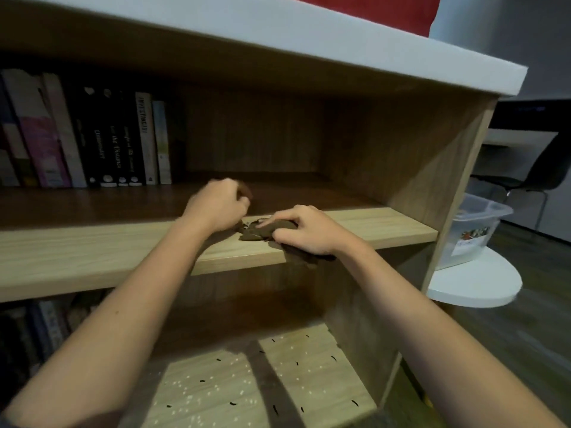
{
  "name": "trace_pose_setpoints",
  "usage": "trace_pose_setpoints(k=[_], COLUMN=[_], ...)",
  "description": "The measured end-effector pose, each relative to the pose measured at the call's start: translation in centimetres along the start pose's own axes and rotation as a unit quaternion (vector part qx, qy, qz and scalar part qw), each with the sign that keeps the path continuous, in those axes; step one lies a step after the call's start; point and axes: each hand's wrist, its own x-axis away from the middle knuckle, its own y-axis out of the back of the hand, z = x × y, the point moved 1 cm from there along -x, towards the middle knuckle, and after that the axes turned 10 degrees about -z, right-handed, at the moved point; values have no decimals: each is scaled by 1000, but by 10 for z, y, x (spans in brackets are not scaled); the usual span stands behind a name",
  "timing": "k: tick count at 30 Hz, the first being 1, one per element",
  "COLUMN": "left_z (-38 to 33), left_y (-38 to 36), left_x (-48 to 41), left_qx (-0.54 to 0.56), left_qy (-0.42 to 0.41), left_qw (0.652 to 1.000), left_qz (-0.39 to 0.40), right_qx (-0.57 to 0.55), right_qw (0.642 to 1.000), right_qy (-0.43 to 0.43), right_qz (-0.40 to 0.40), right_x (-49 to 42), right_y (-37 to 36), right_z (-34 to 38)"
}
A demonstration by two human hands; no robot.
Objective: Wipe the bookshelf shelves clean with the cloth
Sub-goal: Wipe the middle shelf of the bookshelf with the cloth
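Observation:
A dark brown cloth [259, 231] lies bunched at the front edge of the middle wooden shelf [92, 251], part of it hanging over the edge. My right hand [306, 231] rests on top of it with fingers curled round the bunch. My left hand [216, 205] is just to its left, blurred, fingers curled, with a bit of brown cloth showing at its fingertips. The lower shelf [216, 387] carries white specks and small dark bits.
A row of upright books [92, 137] fills the left of the middle shelf; more books [40, 329] stand below left. The bookshelf's right side panel [457, 193] is close by. Beyond it sit a white round table [475, 288] with a clear plastic box [472, 230], and a dark chair [531, 177].

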Motion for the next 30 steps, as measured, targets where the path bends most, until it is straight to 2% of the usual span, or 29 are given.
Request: trace_pose_setpoints(k=[3,6,8,10,12,14,17,19,21,23,25,28,30], left_z=[9,19,17,14,14,17,19,20,19,18,17,19,20], left_y=[9,14,13,11,10,10,11,11,11,12,15,21,22], left_x=[46,71,70,68,68,69,70,68,66,63,61,59,58], left_qx=[-8,-22,4,15,17,14,-18,-26,-17,5,30,60,60], left_qy=[-19,-59,-66,-70,-75,-68,-52,-39,-22,-5,2,12,23], left_qw=[998,985,980,982,982,984,990,993,996,998,999,998,998], left_qz=[-57,-159,-186,-177,-174,-165,-132,-110,-84,-55,-38,-19,-17], right_qx=[33,-19,-54,-85,-70,-8,65,87,82,48,-14,-14,11], right_qw=[998,996,994,983,969,975,988,990,992,995,998,990,983], right_qy=[14,29,32,37,35,-5,-84,-67,-9,23,21,9,-35], right_qz=[-56,-81,-87,-158,-236,-221,-113,-89,-94,-84,-66,-144,-177], right_x=[30,63,76,72,51,21,-5,4,22,40,41,12,-19], right_y=[-6,-15,-11,3,18,22,2,-15,-25,-25,-15,1,4], right_z=[15,31,39,42,37,24,4,10,23,38,43,31,8])
